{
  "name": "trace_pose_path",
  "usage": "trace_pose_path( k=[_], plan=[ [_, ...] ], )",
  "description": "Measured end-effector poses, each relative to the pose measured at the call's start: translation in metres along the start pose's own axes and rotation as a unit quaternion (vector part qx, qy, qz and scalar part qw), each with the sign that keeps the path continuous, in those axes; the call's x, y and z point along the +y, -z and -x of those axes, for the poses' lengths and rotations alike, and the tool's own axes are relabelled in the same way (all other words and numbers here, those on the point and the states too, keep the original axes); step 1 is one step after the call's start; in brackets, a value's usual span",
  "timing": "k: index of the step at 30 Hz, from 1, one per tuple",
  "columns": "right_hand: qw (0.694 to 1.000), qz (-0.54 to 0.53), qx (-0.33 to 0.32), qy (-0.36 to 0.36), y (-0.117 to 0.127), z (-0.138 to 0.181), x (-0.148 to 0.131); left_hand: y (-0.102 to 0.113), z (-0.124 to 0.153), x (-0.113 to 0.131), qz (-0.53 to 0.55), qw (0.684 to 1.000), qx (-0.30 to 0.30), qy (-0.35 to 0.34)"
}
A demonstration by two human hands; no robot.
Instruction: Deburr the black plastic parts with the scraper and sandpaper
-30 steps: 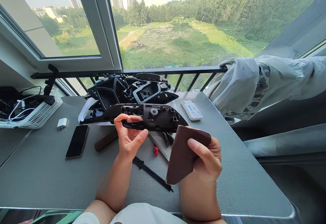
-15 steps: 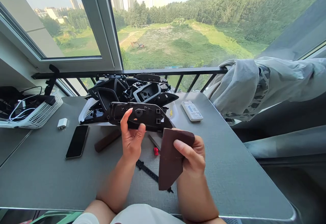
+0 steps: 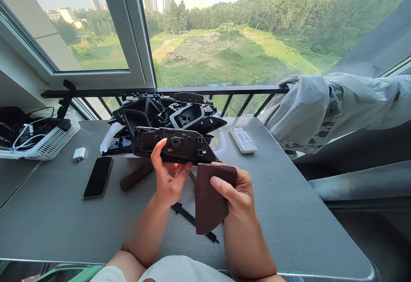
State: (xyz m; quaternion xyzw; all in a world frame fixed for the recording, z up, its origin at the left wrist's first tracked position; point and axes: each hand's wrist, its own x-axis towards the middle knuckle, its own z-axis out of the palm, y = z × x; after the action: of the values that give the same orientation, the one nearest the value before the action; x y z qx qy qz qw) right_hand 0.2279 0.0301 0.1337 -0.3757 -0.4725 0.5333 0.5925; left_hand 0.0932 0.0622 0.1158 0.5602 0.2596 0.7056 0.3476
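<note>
Leftward is how both pieces have gone over the last second: the brown sheet [image 3: 210, 200] has swung in from the right, closer to the left hand [image 3: 170, 183], and the black panel [image 3: 189, 145] has slid a little the same way. Left thumb and fingers are clamped on the panel's lower edge, index finger raised across its face, holding it above the table [image 3: 305, 230], in front of the white bin [image 3: 221, 145] heaped with black parts [image 3: 138, 121] at the far edge. Right hand [image 3: 239, 194] pinches the sheet, thumb in front, its top by the panel's right end; whether they touch I can't tell. Beneath the sheet a black caliper [image 3: 186, 215] lies slanting toward the near edge. Left of the hands are a brown bar [image 3: 136, 178], then a phone [image 3: 98, 177]; a white box [image 3: 243, 140] sits by the far right corner.
</note>
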Motion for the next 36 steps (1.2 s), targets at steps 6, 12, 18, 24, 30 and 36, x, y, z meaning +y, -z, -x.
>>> trace_pose_path(
  k=[6,12,18,24,30,36],
  plan=[
    [0.985,0.149,-0.018,0.086,-0.001,-0.003,-0.010,0.005,0.001,-0.007,-0.049,0.994,0.003,-0.095],
    [0.949,0.277,-0.026,0.150,-0.006,-0.004,-0.009,0.011,0.008,-0.018,-0.128,0.979,-0.014,-0.159],
    [0.949,0.284,-0.026,0.135,-0.006,-0.004,-0.012,0.011,0.009,-0.020,-0.143,0.973,-0.012,-0.181],
    [0.962,0.250,-0.036,0.103,-0.004,-0.003,-0.015,0.005,0.005,-0.008,-0.082,0.990,0.027,-0.113],
    [0.978,0.185,0.043,0.080,-0.002,-0.002,-0.016,0.002,0.003,0.000,-0.045,0.997,0.062,0.018],
    [0.983,0.163,0.076,0.044,0.005,0.001,-0.010,0.005,0.001,0.000,-0.034,0.996,0.074,0.034]
  ],
)
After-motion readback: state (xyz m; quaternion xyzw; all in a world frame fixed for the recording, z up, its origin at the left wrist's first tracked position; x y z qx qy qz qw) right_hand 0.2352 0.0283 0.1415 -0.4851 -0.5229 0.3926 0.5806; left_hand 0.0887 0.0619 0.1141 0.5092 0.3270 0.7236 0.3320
